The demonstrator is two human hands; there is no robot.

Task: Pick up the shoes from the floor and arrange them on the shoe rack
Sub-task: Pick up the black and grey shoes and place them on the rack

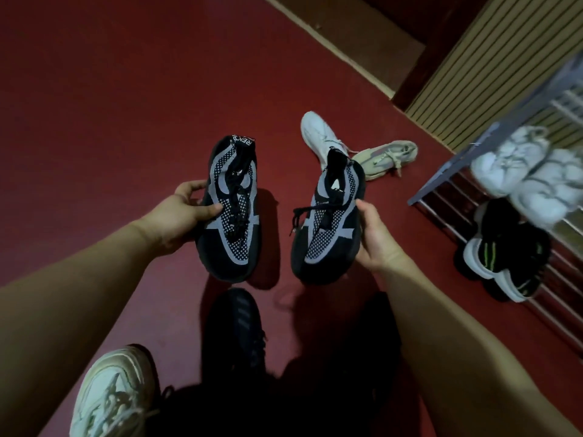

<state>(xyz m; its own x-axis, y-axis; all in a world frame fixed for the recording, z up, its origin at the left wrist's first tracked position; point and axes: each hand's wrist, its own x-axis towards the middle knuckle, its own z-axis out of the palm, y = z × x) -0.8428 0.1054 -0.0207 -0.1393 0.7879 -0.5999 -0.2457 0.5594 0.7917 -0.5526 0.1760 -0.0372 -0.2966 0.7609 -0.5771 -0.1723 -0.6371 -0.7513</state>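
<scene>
Above the red floor (110, 105), near the shoe rack (454, 164), held a black knit pair aloft, left hand (183, 212) curled round the left shoe (232, 216), right hand (375, 238) round the right shoe (328, 228), each gripped at the sole edge, judged light, soft-topped and firmest there.

**Left knit sneaker** (232, 212) and **right knit sneaker** (331, 222): black knitted cloth uppers with grey panels of open, dotted mesh, matt throughout; black cord laces.
**Floor** (110, 89): dark red, smooth, matt with a faint sheen.
**Shoe rack** (448, 168): grey metal frame; thin metal rods with a dull gleam.
**White sneaker** (317, 134): smooth, leather-like upper.
**Beige sneaker** (386, 154): soft knitted cloth.
**Wall panel** (473, 74): finely ribbed, matt.
</scene>
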